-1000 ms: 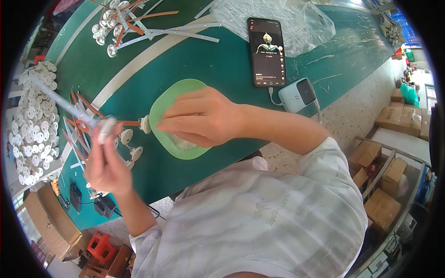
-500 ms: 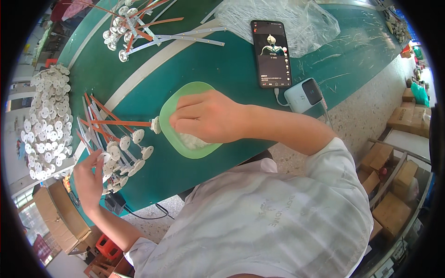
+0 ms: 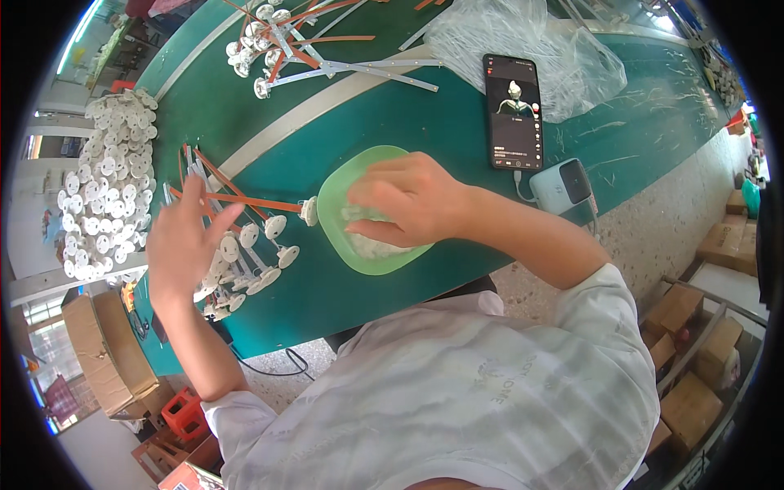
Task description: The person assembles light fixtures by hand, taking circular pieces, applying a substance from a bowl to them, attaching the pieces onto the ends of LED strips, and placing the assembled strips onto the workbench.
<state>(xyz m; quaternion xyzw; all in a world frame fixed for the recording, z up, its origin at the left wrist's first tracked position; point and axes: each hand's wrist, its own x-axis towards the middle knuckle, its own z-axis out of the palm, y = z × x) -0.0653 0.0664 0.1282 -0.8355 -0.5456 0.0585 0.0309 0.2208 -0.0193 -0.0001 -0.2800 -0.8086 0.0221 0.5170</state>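
My left hand [image 3: 178,249] is over the left part of the green table, its thumb stretched away from the fingers; I see nothing held in it. Beneath and beside it lies a bunch of thin orange and silver strips with round white discs [image 3: 274,226] at their ends. One orange strip [image 3: 253,200] points toward a light green bowl [image 3: 331,237], and its white end piece [image 3: 309,211] sits close to the rim. Inside the bowl are small whitish pieces [image 3: 377,247]. Over them hovers my right hand [image 3: 408,200], fingers bent, with a gap between thumb and forefinger.
A heap of white discs [image 3: 110,196] lies at the far left. More strips with discs [image 3: 314,61] spread across the back. A phone [image 3: 514,114] is cabled to a power bank [image 3: 562,186], beside a clear plastic bag [image 3: 572,69]. Cardboard boxes [image 3: 694,412] stand at right.
My left hand has come away from the white discs and moved up over the strips, its fingers opening. My right hand's thumb and forefinger have parted above the bowl. The whole view has shifted.
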